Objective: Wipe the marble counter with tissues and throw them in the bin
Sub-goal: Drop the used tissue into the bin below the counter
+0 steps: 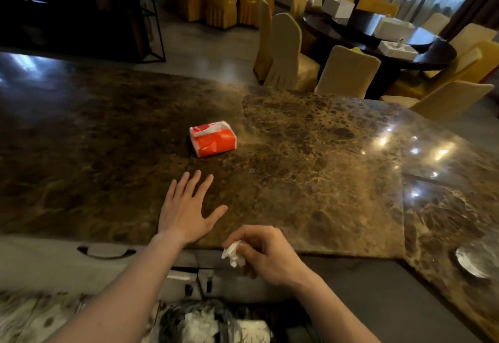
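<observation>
The brown marble counter [310,159] fills the middle of the view. A red and white tissue pack [212,138] lies on it, a little beyond my left hand. My left hand [186,213] rests flat on the counter near its front edge, fingers spread, holding nothing. My right hand [264,255] is just past the counter's front edge, closed around a crumpled white tissue [233,255]. Below, at the bottom of the view, a dark bin [205,321] holds white crumpled tissues.
A cabinet front with a recessed handle [106,251] sits below the counter edge. A metal dish [472,260] lies on the counter's right wing. Behind the counter stand covered chairs [286,51] and a dark round table [378,37] with white boxes.
</observation>
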